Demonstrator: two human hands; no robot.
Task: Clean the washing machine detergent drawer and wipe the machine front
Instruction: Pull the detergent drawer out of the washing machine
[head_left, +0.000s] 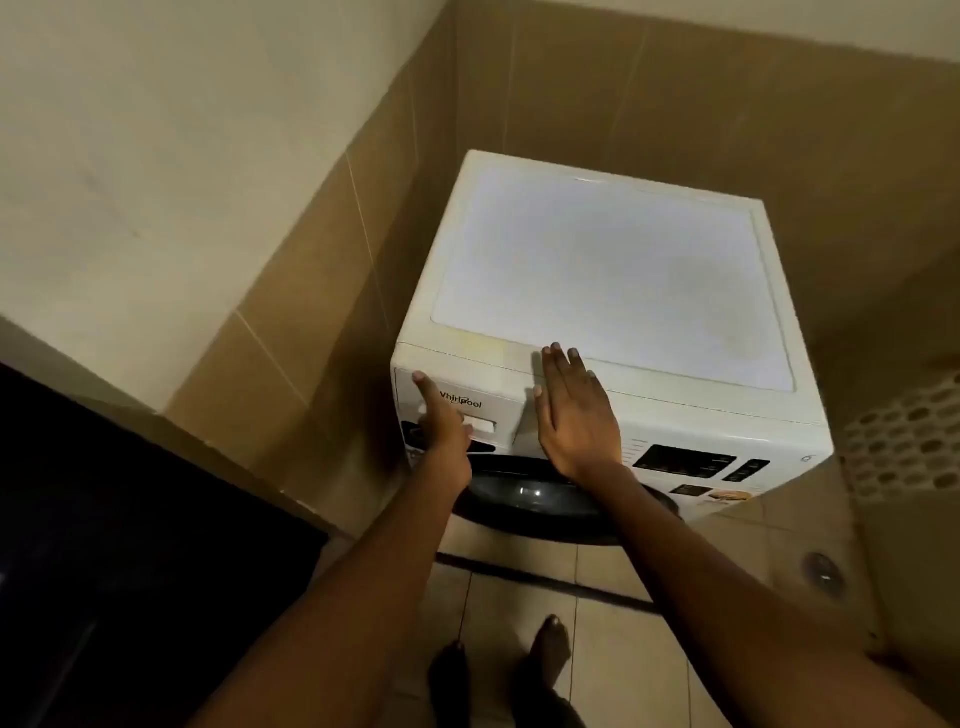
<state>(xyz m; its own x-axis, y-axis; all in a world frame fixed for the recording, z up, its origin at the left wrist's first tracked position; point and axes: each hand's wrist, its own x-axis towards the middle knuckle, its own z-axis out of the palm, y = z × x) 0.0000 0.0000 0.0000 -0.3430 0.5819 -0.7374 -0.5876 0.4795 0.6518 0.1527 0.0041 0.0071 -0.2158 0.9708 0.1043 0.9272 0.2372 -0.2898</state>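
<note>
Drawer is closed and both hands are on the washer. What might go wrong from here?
1. The left hand sits at the recess of the detergent drawer; a hard tug might free the drawer and drop it toward the bare feet.
2. The right hand lies flat on the front edge of the washing machine, so it braces little if the drawer sticks.
3. No cloth is in view, so loosened residue may drip down the door.

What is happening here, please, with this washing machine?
A person stands at a white washer in a tiled corner. The left hand is on the drawer, with fingers seemingly hooked into its handle; the drawer looks closed. The right hand rests flat on the washer's top front edge. No cloth is in sight.
</note>
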